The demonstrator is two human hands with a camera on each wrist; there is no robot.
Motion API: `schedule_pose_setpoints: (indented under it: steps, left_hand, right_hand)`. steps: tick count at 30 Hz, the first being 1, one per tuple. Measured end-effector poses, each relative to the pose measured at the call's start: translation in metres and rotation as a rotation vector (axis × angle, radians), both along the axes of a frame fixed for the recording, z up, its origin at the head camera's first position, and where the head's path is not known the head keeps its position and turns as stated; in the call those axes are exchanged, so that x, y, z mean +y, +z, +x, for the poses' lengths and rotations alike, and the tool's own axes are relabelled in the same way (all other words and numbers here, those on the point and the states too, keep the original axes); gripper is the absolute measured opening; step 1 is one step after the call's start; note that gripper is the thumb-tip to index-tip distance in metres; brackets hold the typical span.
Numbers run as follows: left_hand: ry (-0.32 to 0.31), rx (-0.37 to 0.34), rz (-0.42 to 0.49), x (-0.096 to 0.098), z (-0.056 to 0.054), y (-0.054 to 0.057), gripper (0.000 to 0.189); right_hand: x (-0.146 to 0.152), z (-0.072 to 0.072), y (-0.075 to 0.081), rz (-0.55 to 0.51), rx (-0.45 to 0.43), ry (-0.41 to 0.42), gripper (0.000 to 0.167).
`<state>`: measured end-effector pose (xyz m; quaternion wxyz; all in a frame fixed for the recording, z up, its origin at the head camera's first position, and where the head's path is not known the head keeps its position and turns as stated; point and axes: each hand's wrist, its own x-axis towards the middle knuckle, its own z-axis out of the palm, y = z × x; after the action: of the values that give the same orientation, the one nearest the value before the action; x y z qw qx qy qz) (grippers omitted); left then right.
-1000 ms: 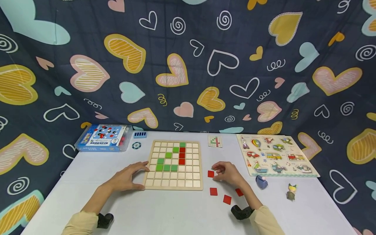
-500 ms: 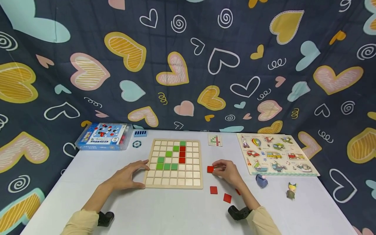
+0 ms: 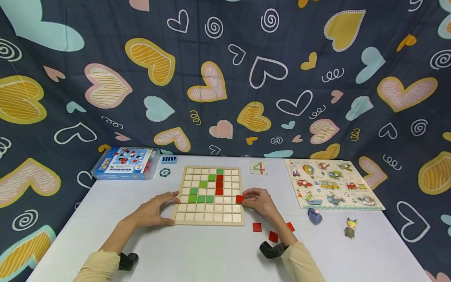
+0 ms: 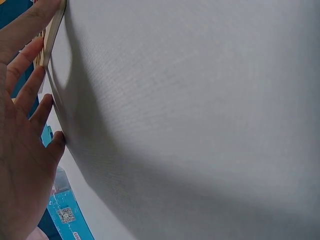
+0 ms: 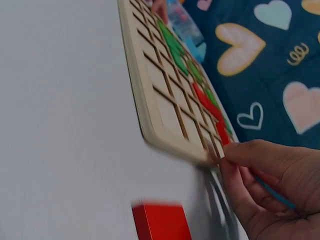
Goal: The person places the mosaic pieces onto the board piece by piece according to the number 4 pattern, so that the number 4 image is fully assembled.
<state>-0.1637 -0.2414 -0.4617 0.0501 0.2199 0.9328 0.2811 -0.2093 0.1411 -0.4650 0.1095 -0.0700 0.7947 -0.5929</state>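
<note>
A square wooden grid board (image 3: 199, 216) lies on the white table, with green tiles (image 3: 201, 199) set in a stepped line and a column of red tiles (image 3: 219, 184). At its left side, my left hand (image 3: 149, 213) rests with spread fingers and thumb against the frame; the left wrist view shows the fingers (image 4: 30, 87) extended along the board's edge. My right hand (image 3: 260, 202) pinches a red square tile (image 3: 239, 199) between thumb and fingertips, over the board's right rim. Several loose red tiles (image 3: 257, 227) lie on the table near the right forearm.
Behind the board are a small pattern card (image 3: 258, 167), a blue striped piece (image 3: 169, 159) and a round chip (image 3: 165, 172). A plastic boxed set (image 3: 126, 164) stands back left. To the right lie a picture puzzle board (image 3: 334, 184), a blue figure (image 3: 314, 216) and another small figure (image 3: 350, 228).
My right hand has taken hold of a red tile from the table and carried it left to the board's right rim. The left hand has stayed at the board's left edge.
</note>
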Motion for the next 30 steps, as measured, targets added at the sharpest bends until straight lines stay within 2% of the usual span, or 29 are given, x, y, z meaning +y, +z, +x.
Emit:
schedule_pose_setpoints:
  steps: [5, 11, 16, 30]
  left_hand:
    - [0.005, -0.003, -0.005, 0.000, -0.001, -0.001, 0.062]
    - [0.006, 0.003, 0.003, 0.000, 0.001, -0.003, 0.062]
    - [0.005, 0.001, 0.004, 0.001, 0.001, -0.004, 0.062]
    - [0.002, 0.000, 0.002, -0.001, -0.001, -0.004, 0.063]
  right_hand:
    - [-0.020, -0.003, -0.001, 0.020, 0.018, -0.004, 0.026]
    - [-0.038, -0.003, -0.003, 0.095, 0.142, 0.041, 0.023]
    - [-0.048, -0.004, -0.003, 0.151, 0.208, 0.061, 0.020]
    - [-0.059, -0.005, -0.002, 0.141, 0.206, 0.083, 0.022]
